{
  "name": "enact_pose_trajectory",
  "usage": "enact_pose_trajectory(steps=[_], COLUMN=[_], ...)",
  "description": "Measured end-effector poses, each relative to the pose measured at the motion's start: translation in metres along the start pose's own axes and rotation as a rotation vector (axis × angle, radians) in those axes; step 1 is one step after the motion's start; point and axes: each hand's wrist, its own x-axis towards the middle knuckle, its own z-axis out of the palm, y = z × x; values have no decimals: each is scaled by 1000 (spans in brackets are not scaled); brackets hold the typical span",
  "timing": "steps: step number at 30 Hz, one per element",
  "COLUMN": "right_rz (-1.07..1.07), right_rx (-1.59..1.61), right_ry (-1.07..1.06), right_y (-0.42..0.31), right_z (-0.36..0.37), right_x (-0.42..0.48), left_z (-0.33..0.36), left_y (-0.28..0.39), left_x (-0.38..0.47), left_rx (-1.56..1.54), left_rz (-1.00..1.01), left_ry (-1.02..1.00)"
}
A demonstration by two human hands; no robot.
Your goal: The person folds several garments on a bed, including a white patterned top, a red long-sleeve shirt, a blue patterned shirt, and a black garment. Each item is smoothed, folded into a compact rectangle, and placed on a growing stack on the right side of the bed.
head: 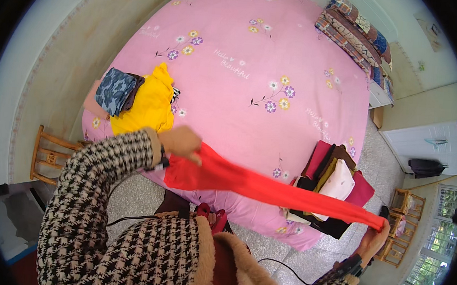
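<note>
A long red cloth garment (245, 179) is stretched between my two hands, above the near part of a bed with a pink flowered sheet (222, 114). My left hand (181, 142) grips its wider end. At the narrow far end, my right hand (375, 238) holds the cloth out past the bed's right edge. Just beyond my left hand lie a crumpled yellow garment (146, 103) and a folded blue camouflage cloth (115, 91). Under the red cloth's right part sits a pile of folded clothes, with a white piece (337, 182) and a dark red piece (362, 189).
Folded patterned quilts (353, 34) are stacked at the far right corner. A wooden chair (52, 158) stands left of the bed, and several wooden chairs (399, 226) stand at the right by a window (426, 267). A black cable (287, 265) hangs near my right arm.
</note>
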Motion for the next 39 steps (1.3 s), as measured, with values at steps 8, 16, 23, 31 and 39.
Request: enact_pose_trajectory(steps=[8,16,23,31,39], right_rz=[-95,-4,428,754,978], right_rx=[222,-158,-768,-611,-342], right_ry=[-67,71,-27,60,85], right_y=[16,195,413,469,455], right_z=[43,42,-17,-31,4], right_x=[2,-95,-234,-240,-224], left_z=[-176,-74,112,167,140], left_y=[-93,-127,-144,-176,-158], left_x=[-6,8,50,46,42], left_rx=[283,267,163,261,103], left_rz=[-203,-352,-560,-546,-654], left_ry=[716,680,149,-13,-69])
